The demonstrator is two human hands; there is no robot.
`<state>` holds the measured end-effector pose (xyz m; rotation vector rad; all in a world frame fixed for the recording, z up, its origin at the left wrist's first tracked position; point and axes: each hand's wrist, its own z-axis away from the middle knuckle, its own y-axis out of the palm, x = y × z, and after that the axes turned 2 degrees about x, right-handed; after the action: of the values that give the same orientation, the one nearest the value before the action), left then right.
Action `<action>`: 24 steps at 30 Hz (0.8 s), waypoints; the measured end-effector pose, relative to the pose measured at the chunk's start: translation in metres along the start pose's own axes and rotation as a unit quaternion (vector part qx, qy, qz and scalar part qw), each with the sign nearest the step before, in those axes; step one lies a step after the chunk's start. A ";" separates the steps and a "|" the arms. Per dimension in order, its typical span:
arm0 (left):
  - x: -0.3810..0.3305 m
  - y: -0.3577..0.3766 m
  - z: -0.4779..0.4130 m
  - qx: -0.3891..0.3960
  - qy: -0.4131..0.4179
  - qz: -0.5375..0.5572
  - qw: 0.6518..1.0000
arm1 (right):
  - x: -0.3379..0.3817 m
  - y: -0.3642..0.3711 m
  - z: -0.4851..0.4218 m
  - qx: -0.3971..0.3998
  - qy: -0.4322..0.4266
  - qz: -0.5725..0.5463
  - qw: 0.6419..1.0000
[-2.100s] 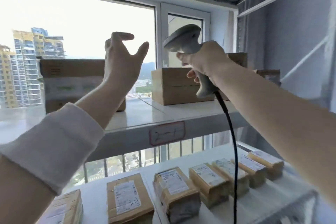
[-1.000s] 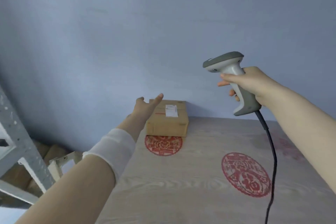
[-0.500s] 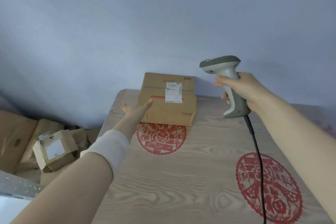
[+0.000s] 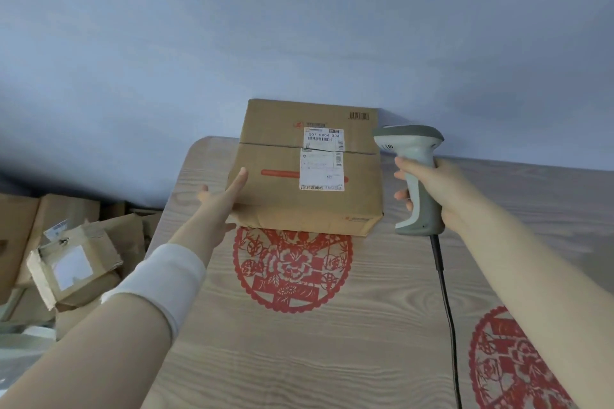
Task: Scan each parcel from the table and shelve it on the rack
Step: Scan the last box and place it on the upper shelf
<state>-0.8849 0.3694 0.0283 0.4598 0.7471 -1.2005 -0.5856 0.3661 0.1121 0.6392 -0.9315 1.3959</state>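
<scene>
Parcel (image 4: 309,169) at desk (image 4: 332,342) far edge; scan step in hand. My left grip (image 4: 222,199) wide, flat at its left side; right grip (image 4: 432,183) holds scanner (image 4: 412,156). Next: aim at label (image 4: 321,159).

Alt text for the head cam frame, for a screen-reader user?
A cardboard box with a white label sits at the far edge of a wooden table against a blue wall; the flat left hand touches its left side. The right hand grips a corded grey scanner just right of the box. Worn boxes lie piled at left.
</scene>
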 end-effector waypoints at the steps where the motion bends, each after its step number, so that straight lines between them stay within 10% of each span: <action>1: 0.002 0.001 -0.007 0.004 -0.002 0.003 1.000 | -0.003 0.002 -0.006 0.004 0.011 -0.004 1.000; 24: 0.021 -0.025 -0.009 0.183 -0.034 0.066 0.980 | 0.004 0.011 0.002 0.002 0.000 0.023 1.000</action>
<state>-0.9071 0.3538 0.0082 0.7554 0.4281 -1.2251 -0.5974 0.3674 0.1150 0.6233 -0.9498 1.4390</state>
